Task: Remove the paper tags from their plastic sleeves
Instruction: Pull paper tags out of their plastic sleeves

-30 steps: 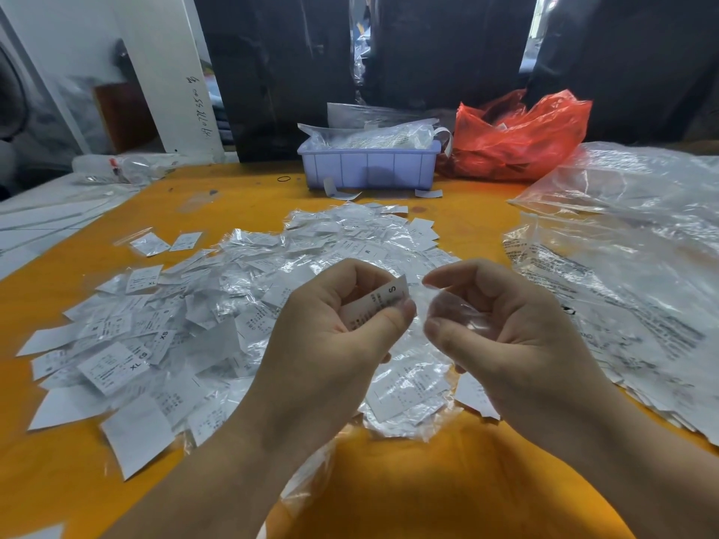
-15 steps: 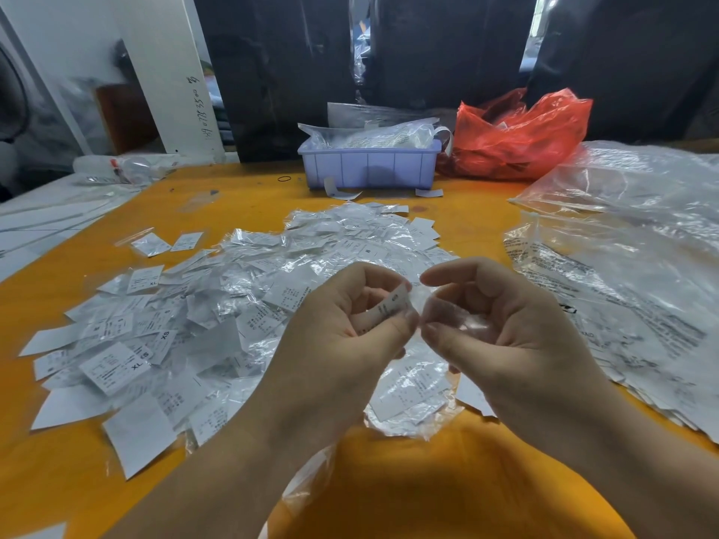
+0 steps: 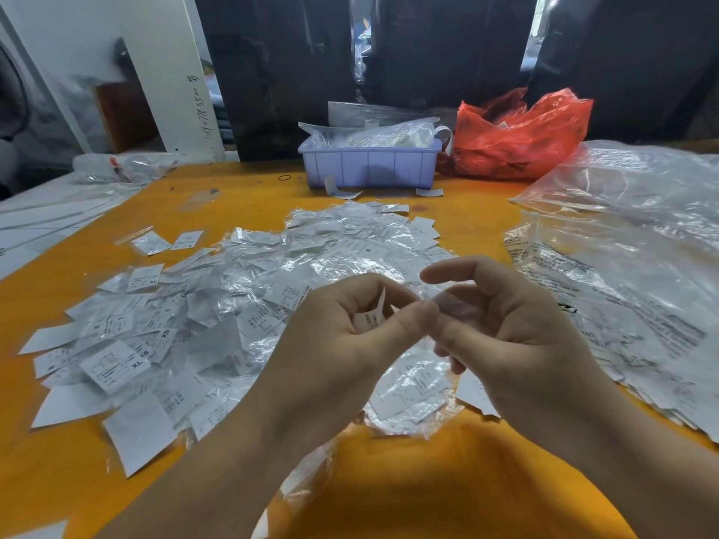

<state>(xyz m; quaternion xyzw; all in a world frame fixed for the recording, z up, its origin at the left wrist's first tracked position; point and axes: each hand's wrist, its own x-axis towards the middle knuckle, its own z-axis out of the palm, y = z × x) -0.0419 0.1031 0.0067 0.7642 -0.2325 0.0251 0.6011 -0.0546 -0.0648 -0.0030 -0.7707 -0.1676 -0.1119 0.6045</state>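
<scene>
Left hand (image 3: 342, 336) over the near middle of the orange tabletop (image 3: 389, 480), fingers curled, thumb and forefinger pinching a small white paper tag (image 3: 369, 319), its folded edge sticking up between them; right hand (image 3: 509, 332) just beside it, thumb tips touching; right thumb and middle fingers curled round a clear plastic sleeve (image 3: 453, 309), forefinger lifted and stretched above it; whether the tag is fully out of the sleeve, cannot tell; beneath and beyond the hands, a wide heap of loose tags and crumpled sleeves (image 3: 233, 305) spreads from the tabletop's middle toward the left edge, printed sizes XL and XS readable on a few; large clear bags (image 3: 622, 266) with printed sheets lie along the right edge; at the far edge, a lilac plastic bin (image 3: 369, 165) filled with bagged tags, a red plastic bag (image 3: 521, 134) touching its right side; a small black rubber band (image 3: 284, 177) just left of the bin
</scene>
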